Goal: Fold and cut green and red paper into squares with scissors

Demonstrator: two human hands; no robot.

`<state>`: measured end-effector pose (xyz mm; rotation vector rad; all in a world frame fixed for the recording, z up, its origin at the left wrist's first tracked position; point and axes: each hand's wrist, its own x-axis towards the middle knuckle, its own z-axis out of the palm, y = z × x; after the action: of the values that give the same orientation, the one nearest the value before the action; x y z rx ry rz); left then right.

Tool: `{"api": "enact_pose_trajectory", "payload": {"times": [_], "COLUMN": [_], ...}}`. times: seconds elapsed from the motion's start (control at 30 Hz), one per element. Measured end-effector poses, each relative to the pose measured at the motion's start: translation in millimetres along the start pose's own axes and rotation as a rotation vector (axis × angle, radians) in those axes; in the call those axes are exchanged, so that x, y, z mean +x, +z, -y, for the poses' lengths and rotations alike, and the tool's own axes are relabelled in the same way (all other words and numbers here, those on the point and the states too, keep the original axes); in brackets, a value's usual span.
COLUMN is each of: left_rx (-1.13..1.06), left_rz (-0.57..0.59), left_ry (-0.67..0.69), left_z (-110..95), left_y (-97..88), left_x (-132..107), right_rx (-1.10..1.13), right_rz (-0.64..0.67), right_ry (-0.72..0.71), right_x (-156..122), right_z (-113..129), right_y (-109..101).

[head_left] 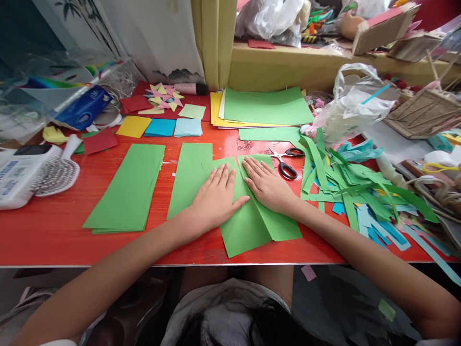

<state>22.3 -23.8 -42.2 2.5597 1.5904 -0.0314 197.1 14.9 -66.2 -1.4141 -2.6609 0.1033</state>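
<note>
A green sheet of paper [245,230] with a crease down its middle lies in front of me near the table's front edge. My left hand [216,194] rests flat on its left half, fingers stretched out. On the right half lies my right hand [268,185], also flat with extended fingers. Beneath the left side, another green paper piece [183,187] is partly covered. Further left sits a stack of green paper strips [126,192]. Black-handled scissors [288,163] lie just beyond my right hand, their blades pointing left.
Green and blue paper scraps [345,187] are heaped at the right. Green sheets [266,105] are stacked at the back. Yellow squares [134,126], blue squares [159,127] and a hairbrush [59,173] lie left. A plastic bag [355,103] stands back right.
</note>
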Motion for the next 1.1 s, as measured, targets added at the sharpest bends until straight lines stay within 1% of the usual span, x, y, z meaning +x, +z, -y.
{"api": "enact_pose_trajectory", "payload": {"times": [0.1,0.2,0.27,0.37,0.47,0.57,0.73,1.1], "left_rx": [-0.007,-0.022,-0.030,-0.035,-0.035,-0.031,-0.032,-0.019], "left_rz": [-0.014,0.027,0.035,0.026,0.028,0.021,-0.001,-0.016], "left_ry": [0.034,0.074,0.076,0.065,0.045,0.029,0.005,-0.052], "left_z": [1.0,3.9,6.9,10.6,10.7,8.1,3.0,-5.7], "left_y": [-0.4,1.0,2.3,3.2,3.1,3.1,3.9,2.5], "left_x": [0.3,1.4,2.5,3.9,4.4,4.1,3.2,2.4], "right_rx": [-0.003,-0.013,-0.014,0.006,0.031,0.016,-0.032,-0.017], "right_rz": [-0.002,-0.008,-0.030,-0.051,-0.021,-0.001,-0.004,-0.002], "right_ry": [0.002,-0.001,0.008,0.009,-0.004,-0.004,0.007,0.021], "right_x": [1.8,3.7,4.1,3.3,2.5,2.8,3.2,2.7], "right_z": [-0.2,0.1,0.8,2.1,2.9,3.4,5.2,6.6], "right_y": [-0.1,-1.8,-3.4,-4.3,-2.3,0.5,1.3,0.2]}}
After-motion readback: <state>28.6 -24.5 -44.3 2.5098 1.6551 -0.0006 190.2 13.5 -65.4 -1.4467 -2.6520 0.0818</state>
